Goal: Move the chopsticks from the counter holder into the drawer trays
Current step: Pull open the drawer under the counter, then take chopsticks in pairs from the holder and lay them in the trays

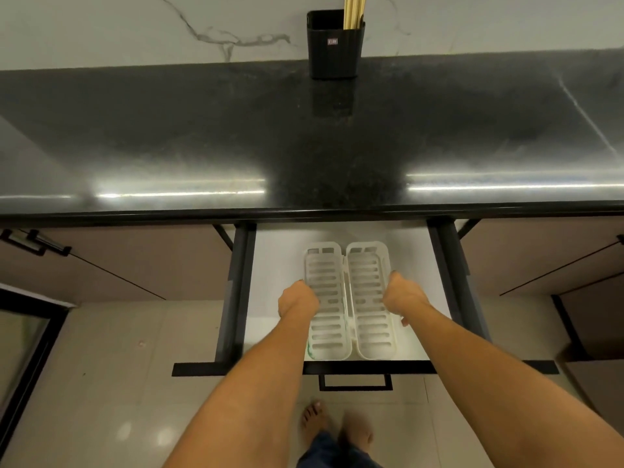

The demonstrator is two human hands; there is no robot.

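Nearest the camera, an open dark-framed drawer [236,298] with a white floor holds two white slotted plastic trays [368,298] lying side by side, touching along their inner edges. The left hand [299,298] is curled over the outer rim of the left tray; the right hand [403,295] is curled over the outer rim of the right tray. Beyond lies a polished black stone counter [202,136]. At its back edge stands a black rectangular plastic holder [334,45] containing pale wooden chopsticks [354,11], upright in its right side.
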